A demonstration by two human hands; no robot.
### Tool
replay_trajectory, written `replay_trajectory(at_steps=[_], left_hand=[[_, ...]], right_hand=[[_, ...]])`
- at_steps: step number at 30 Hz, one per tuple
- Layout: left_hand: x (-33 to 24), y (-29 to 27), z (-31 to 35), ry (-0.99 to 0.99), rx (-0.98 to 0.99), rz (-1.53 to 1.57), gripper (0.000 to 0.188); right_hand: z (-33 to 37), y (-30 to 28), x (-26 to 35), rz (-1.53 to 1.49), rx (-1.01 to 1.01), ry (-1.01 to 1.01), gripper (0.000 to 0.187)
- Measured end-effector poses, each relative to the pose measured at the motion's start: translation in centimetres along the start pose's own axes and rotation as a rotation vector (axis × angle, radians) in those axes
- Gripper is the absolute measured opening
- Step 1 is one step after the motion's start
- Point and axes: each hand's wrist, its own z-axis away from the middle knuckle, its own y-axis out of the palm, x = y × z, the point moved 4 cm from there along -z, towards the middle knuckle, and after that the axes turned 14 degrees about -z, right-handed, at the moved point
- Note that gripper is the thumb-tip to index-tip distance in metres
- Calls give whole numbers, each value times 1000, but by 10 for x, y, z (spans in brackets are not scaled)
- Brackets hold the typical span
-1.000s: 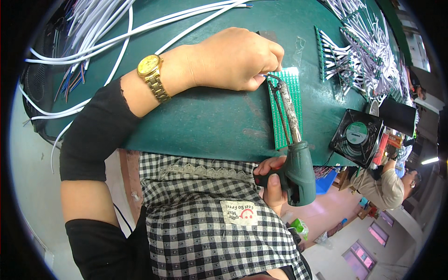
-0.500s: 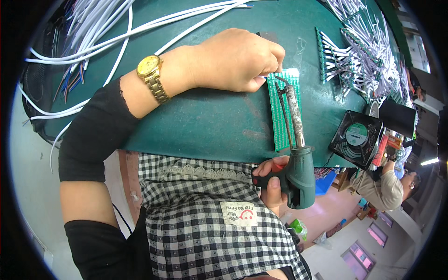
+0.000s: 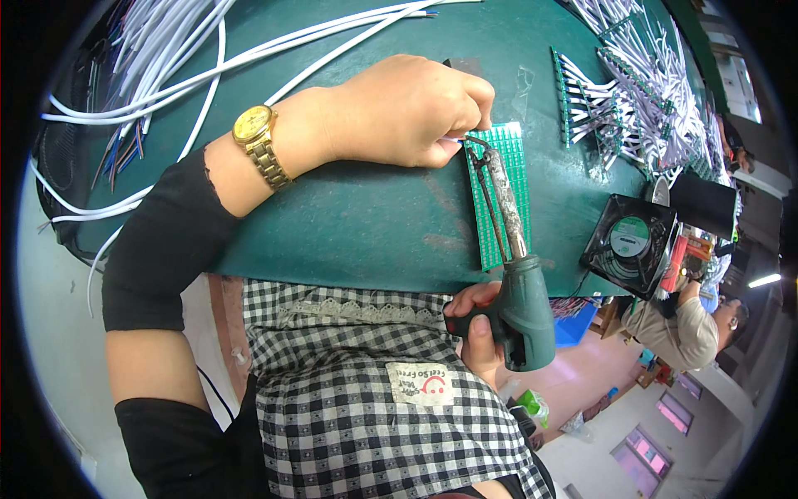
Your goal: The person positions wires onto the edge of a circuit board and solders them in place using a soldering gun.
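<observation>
Above the green table, my left hand (image 3: 416, 112) is closed in a pinch, with a thin wire (image 3: 458, 140) just showing at the fingertips. Those fingers meet the upper left corner of a green circuit board panel (image 3: 499, 195) lying flat. My right hand (image 3: 480, 337), near the table's front edge, grips a green soldering gun (image 3: 529, 320) by its black handle. Its long, worn metal barrel reaches over the panel, and the bent tip (image 3: 476, 141) is at the pinched wire. A thin side tube runs along the barrel. The fingers hide most of the wire.
White cables (image 3: 332, 41) stretch across the far left of the table (image 3: 349, 224). Finished-looking boards with white cables (image 3: 632, 91) pile up at the far right. A black fan (image 3: 628, 241) stands at the right edge, and a co-worker (image 3: 682, 333) sits beyond it.
The whole view has shifted slightly. The soldering gun's tip has stayed close to my left fingertips, and both hands keep their grips.
</observation>
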Motion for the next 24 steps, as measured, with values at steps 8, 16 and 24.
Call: replay_trajectory(at_steps=[8, 16, 24], left_hand=[[-2, -1, -1, 5, -16, 6, 20], [-2, -1, 0, -1, -15, 6, 18], [-3, -4, -1, -9, -2, 7, 17]], right_hand=[[4, -3, -3, -60, -5, -41, 54], [4, 0, -3, -104, -8, -37, 57], [8, -6, -2, -67, -13, -71, 54]])
